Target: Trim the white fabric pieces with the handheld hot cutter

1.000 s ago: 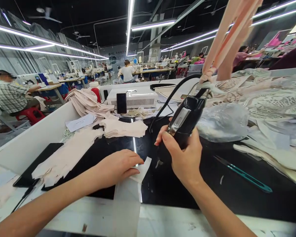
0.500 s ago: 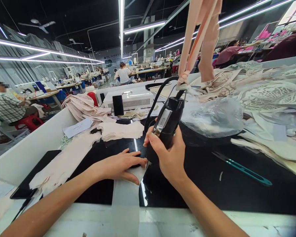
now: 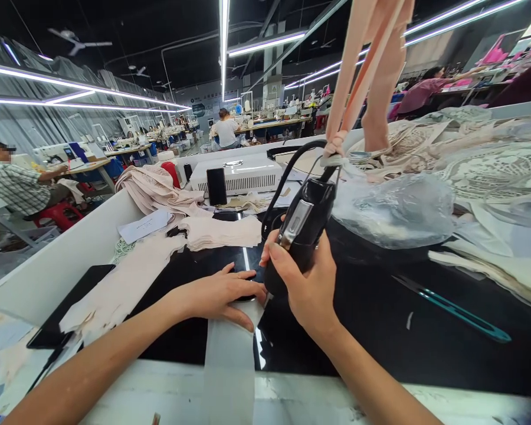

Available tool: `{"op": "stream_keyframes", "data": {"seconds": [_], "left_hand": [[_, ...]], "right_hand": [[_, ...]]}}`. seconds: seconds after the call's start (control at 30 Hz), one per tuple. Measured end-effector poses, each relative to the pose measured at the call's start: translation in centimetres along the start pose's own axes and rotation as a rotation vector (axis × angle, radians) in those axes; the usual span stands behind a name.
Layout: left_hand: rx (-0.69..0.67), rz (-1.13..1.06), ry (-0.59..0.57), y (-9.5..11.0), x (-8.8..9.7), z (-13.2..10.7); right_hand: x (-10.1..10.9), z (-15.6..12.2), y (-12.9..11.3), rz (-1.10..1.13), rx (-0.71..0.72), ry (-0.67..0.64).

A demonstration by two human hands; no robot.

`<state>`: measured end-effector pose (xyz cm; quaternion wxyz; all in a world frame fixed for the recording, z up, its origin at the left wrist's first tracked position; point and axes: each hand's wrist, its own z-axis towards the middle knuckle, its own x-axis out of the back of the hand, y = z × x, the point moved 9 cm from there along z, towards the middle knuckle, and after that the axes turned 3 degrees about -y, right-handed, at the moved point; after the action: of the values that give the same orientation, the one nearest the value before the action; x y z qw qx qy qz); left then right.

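My right hand [image 3: 312, 289] is wrapped round a black corded handheld power tool [image 3: 310, 208] with a silver lever on its side. The tool tilts, and its lower end meets the black work surface. Pink fabric strips [image 3: 349, 88], knotted to its top, hang from above. My left hand [image 3: 221, 295] lies palm down with fingers spread on a pale, thin strip of material [image 3: 230, 360]. Its fingertips are close beside the tool's lower end. Between them the exact contact is partly hidden. The strip runs over the table's near edge.
Teal thread snips [image 3: 464, 316] lie at right. Stacked pale fabric pieces [image 3: 223, 231], a black phone [image 3: 216, 186] and a white vented box [image 3: 236, 177] stand beyond my hands. A clear plastic bag [image 3: 393, 212] and lace pieces [image 3: 491, 171] fill the back right. Other people sit at distant tables.
The view has turned slightly left, so surrounding things appear further right. Both hands and the tool hold nearly the same pose.
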<state>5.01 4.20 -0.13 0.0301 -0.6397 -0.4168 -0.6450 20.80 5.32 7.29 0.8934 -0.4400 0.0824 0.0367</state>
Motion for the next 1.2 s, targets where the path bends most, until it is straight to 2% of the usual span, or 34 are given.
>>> {"op": "stream_keyframes", "data": {"seconds": [0.33,0.53,0.83,1.1,1.2], "left_hand": [[-0.009,-0.028,-0.014,0.2,0.1,0.3],[-0.017,-0.045,0.030,0.0,0.3,0.5],[0.027,-0.040,-0.045,0.0,0.1,0.6],[0.001,0.000,-0.030,-0.1,0.0,0.9],[-0.005,0.015,0.055,0.5,0.6,0.1]], "right_hand": [[-0.2,-0.6,-0.2,0.069,-0.042,0.014],[-0.4,-1.5,-0.1,0.042,-0.058,-0.014],[-0.9,-2.0,-0.7,0.141,-0.078,0.005],[-1.0,-2.6,0.0,0.114,-0.112,-0.023],[-0.7,-2.4,-0.4,0.130,-0.101,0.010]]}}
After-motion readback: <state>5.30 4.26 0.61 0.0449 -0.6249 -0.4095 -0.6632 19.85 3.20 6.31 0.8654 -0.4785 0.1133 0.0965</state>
